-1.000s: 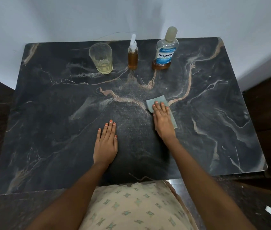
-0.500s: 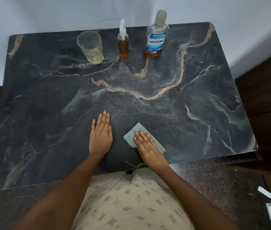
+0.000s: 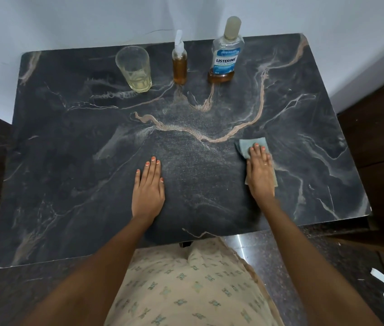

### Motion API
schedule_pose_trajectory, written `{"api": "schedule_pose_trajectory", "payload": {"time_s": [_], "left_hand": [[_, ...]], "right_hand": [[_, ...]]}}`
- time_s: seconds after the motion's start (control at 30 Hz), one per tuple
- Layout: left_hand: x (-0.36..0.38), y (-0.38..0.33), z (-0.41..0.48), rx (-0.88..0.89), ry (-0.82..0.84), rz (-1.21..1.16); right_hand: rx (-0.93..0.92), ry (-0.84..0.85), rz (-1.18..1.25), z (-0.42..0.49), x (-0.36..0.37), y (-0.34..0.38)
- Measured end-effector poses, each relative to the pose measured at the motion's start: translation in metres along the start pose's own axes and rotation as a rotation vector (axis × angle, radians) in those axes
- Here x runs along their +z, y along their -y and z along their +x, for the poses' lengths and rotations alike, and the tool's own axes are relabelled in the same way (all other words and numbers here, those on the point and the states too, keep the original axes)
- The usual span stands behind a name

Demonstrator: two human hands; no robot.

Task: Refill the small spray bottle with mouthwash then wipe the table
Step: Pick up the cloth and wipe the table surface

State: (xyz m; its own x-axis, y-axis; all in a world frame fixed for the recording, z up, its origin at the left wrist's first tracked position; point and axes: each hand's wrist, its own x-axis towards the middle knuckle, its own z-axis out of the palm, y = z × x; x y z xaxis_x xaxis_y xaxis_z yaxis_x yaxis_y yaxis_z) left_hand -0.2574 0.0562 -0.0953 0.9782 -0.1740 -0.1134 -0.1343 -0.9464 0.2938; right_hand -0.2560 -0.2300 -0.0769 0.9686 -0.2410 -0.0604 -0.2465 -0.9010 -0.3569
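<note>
Since half a second ago, the right hand [image 3: 260, 175] and the cloth [image 3: 251, 144] are swinging from the near edge out to about 3 o'clock of table centre. I'm reading that as one arc of a wipe stroke.

Grip: the right hand is not clenching anything. Its fingers are lying straight and flat, and the palm is pressing the cloth onto the table [image 3: 68, 161]. The cloth is sticking out past the fingertips toward 12 o'clock and a little at the wrist side. Flat pressure probably keeps it spread so it's covering more surface.

The left hand [image 3: 148, 187] is staying flat at about 7 o'clock, fingers together and holding nothing. I'm guessing it's bracing the body while the other arm reaches.

The small spray bottle [image 3: 180, 64] is standing upright at 12 o'clock by the far edge, amber liquid high in it and the pump on, so I'm judging the refill done. The mouthwash bottle [image 3: 225, 57] is at 1 o'clock, capped and nearly empty. The glass [image 3: 134, 69] is at 11 o'clock, holding a little pale liquid. All three are lined up at the back, likely to leave the wiping area free.
</note>
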Motion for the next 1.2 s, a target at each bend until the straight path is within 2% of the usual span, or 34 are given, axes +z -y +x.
{"api": "schedule_pose_trajectory", "payload": {"time_s": [0.13, 0.43, 0.6, 0.77, 0.83, 0.9, 1.03, 1.1, 1.2], "left_hand": [[0.000, 0.001, 0.000, 0.005, 0.001, 0.001], [-0.002, 0.000, 0.000, 0.007, 0.003, 0.003], [-0.002, 0.000, 0.001, 0.001, 0.015, 0.023], [-0.006, -0.001, 0.001, 0.001, 0.021, 0.038], [-0.008, -0.002, 0.001, -0.002, 0.019, 0.041], [-0.009, -0.003, 0.001, -0.001, 0.018, 0.044], [-0.011, -0.003, 0.001, -0.001, 0.014, 0.066], [-0.011, -0.003, 0.001, -0.005, 0.019, 0.077], [-0.012, -0.004, 0.002, -0.007, 0.030, 0.088]], "right_hand": [[-0.019, 0.017, 0.020, 0.043, 0.007, 0.028], [-0.270, 0.113, 0.016, 0.087, 0.042, 0.127], [-0.560, 0.229, -0.033, 0.077, 0.067, 0.177], [-0.804, 0.232, -0.033, 0.061, 0.051, 0.138], [-0.758, 0.186, -0.029, 0.070, 0.042, 0.116], [-0.633, 0.183, -0.025, 0.085, 0.036, 0.107], [-0.416, 0.176, 0.027, 0.108, 0.046, 0.137], [-0.405, 0.192, 0.043, 0.109, 0.056, 0.162], [-0.531, 0.250, 0.028, 0.103, 0.069, 0.196]]}}
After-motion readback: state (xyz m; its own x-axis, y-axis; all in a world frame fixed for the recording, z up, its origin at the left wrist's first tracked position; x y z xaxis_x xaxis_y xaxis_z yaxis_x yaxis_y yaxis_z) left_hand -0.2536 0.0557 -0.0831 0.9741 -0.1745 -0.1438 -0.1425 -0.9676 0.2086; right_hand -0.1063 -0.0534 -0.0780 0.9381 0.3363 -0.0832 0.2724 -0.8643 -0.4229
